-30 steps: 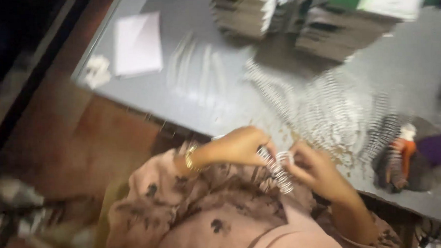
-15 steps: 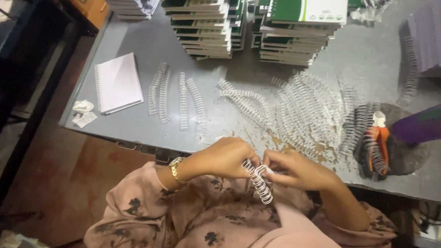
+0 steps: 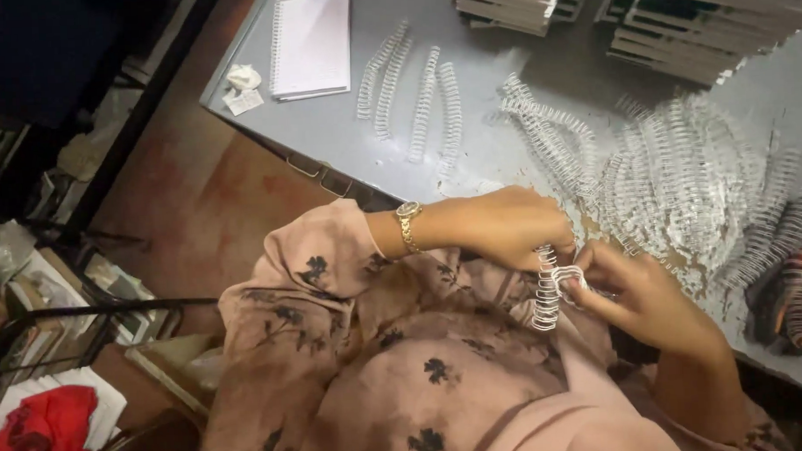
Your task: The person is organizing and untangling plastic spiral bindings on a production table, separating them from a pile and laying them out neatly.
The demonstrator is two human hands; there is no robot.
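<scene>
Since half a second ago the view has swung in closer and to the right, so the stacks of books now sit cut off at the top edge, while both hands have stayed together over the lap, just off the near edge of the tabletop [image 3: 344, 130].

On the left of the grey tabletop lies a spiral notebook [image 3: 310, 42] with crumpled paper scraps [image 3: 242, 84] beside it. Next come four loose wire coils [image 3: 410, 96] laid side by side. The left hand [image 3: 508, 226], a gold watch [image 3: 407, 223] on its wrist, is closed around the top of a short white binding coil [image 3: 545, 292], which hangs down between the two hands. The right hand [image 3: 648, 301] pinches the coil's side with its fingertips. Behind the hands a big heap of coils [image 3: 675, 180] spreads over the tabletop, below the book stacks [image 3: 670, 29]. At the far right edge lies something orange, blurred.
</scene>
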